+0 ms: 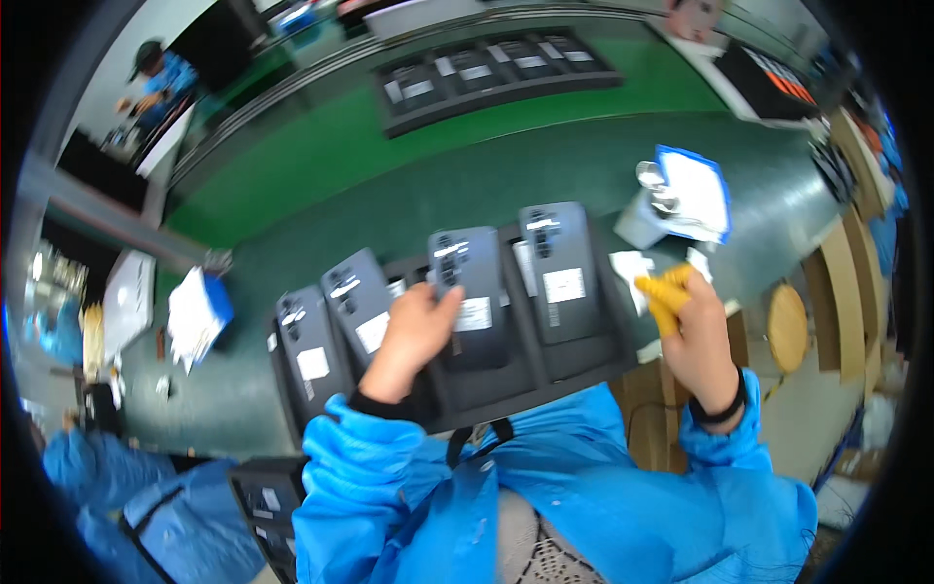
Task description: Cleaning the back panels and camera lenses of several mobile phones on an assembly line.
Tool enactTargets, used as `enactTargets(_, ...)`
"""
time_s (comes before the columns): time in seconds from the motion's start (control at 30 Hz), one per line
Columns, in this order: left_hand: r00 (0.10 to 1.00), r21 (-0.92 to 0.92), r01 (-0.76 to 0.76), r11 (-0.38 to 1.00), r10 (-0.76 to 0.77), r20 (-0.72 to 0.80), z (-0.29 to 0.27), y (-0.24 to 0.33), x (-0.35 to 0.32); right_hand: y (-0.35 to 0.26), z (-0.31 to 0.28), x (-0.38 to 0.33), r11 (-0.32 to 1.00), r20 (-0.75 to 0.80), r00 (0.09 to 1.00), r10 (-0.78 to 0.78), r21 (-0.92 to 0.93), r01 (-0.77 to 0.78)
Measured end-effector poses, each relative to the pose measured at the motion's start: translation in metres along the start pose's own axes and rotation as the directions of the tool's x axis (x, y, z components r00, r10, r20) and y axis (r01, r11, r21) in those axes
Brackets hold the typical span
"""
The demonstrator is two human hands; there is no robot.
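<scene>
A dark tray (498, 407) in front of me holds several grey smartphones, backs up, each with a camera block and a white label. My left hand (416, 331) grips the left edge of one smartphone (477, 341), with the thumb on its back and the other fingers partly hidden. To its left are two more smartphones (360, 290) (309, 336); to its right, another smartphone (566, 310) rests in its slot. Right of the tray, my right hand (696, 336) wears yellow finger cots (665, 294). Its fingers are closed on a crumpled white wipe (628, 268), which shows past the fingertips.
A white container (642, 222) stands beside a blue-edged stack of white sheets (699, 195). Another tray of dark devices (496, 78) lies on the green surface at the back. White papers (195, 316) lie at the left. A blue-clothed person (185, 511) is near my left side; cardboard (827, 292) stands at right.
</scene>
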State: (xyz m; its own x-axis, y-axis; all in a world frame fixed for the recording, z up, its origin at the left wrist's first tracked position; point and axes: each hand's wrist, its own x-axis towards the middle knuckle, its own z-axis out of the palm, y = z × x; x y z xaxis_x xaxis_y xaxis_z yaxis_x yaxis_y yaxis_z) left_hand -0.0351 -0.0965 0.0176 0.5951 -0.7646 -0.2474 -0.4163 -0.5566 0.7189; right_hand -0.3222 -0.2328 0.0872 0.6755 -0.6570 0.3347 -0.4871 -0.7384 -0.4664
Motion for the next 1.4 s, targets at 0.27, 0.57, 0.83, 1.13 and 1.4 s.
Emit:
enactTargets(0.27, 0.981, -0.448, -0.185, 0.875, 0.141, -0.129, 0.018, 0.018, -0.009, 0.066, 0.012, 0.064, 0.966, -0.346, 0.937, -0.054, -0.254, -0.038)
enactTargets(0.57, 0.997, -0.737, -0.069, 0.673, 0.063, -0.036, -0.029, 0.026, -0.08, 0.057, 0.016, 0.06, 0.91, -0.317, 0.947, -0.056, -0.406, -0.082)
enactTargets(0.83, 0.987, -0.807, 0.072, 0.586, -0.157, -0.026, -0.042, -0.021, -0.146, -0.039, 0.046, 0.045, 0.984, -0.115, 0.981, -0.158, 0.061, 0.166)
enactTargets(1.13, 0.976, -0.799, 0.095, 0.594, -0.212, -0.042, -0.032, -0.057, -0.177, -0.091, 0.086, 0.026, 0.936, 0.161, 0.937, -0.311, 0.226, 0.272)
enactTargets(1.4, 0.979, -0.811, 0.072, 0.58, -0.198, -0.055, -0.028, -0.066, -0.181, -0.114, 0.109, 0.013, 0.859, 0.088, 0.904, -0.419, 0.36, 0.364)
